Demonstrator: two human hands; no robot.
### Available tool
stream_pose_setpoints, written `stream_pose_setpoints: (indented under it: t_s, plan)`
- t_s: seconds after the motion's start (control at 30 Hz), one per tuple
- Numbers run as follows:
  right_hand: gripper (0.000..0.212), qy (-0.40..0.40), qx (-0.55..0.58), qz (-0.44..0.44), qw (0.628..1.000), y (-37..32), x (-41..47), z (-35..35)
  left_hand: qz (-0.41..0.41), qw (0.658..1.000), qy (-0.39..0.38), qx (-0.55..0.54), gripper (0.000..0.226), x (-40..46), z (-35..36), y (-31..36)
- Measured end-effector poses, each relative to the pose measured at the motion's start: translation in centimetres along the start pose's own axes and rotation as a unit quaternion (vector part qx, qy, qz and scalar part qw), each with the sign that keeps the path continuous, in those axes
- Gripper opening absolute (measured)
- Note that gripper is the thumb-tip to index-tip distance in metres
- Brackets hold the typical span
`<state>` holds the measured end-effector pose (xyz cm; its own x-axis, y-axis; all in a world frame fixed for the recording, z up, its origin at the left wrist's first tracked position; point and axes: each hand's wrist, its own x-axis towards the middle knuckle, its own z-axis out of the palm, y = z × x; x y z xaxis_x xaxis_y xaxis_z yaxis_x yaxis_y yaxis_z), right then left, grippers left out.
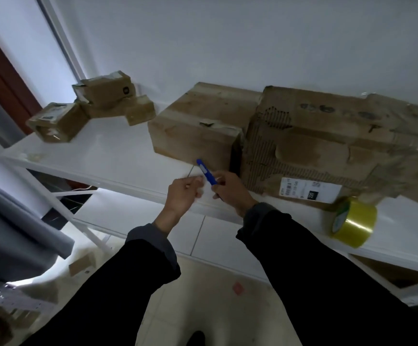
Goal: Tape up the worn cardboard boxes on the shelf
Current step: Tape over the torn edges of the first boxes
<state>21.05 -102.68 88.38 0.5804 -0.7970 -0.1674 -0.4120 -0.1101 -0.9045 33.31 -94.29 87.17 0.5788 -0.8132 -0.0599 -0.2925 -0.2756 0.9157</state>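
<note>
Worn cardboard boxes stand on a white shelf [108, 156]. A mid-sized box [198, 126] sits in the middle, and a large torn box [332, 143] with a white label stands to its right. My right hand [230, 191] grips a blue utility knife [206, 172], its tip pointing up toward the mid-sized box. My left hand [183, 196] is just left of the knife with its fingers curled, seemingly pinching a strip of clear tape; the tape is hard to make out. A roll of yellowish tape [355, 221] lies on the shelf's front edge below the large box.
Several small boxes [95, 103] are piled at the shelf's far left. A white wall rises behind the shelf. Grey fabric [15, 228] hangs at the left. A lower shelf and a tiled floor with a cardboard scrap [81, 264] lie below.
</note>
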Motion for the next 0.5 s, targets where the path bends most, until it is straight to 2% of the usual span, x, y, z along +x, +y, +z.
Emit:
stream_pose_setpoints:
  t_s: [0.13,0.27,0.4,0.5]
  plan:
    - [0.007,0.013,0.043,-0.003,0.999,-0.3,-4.7,-5.0,0.061,0.996,-0.054,-0.045,0.023,-2.0,4.6,3.2]
    - [0.003,0.113,-0.001,-0.068,0.991,1.2,-8.5,-11.0,0.067,0.989,-0.108,-0.08,0.019,-4.6,11.6,6.2]
    - [0.019,0.19,-0.06,-0.109,0.974,3.8,-12.5,-17.7,0.063,0.981,-0.163,-0.088,0.016,-6.9,19.2,8.4]
    - [0.027,0.214,-0.144,-0.131,0.957,5.8,-15.2,-21.8,0.025,0.976,-0.186,-0.114,0.037,-8.4,23.5,10.5]
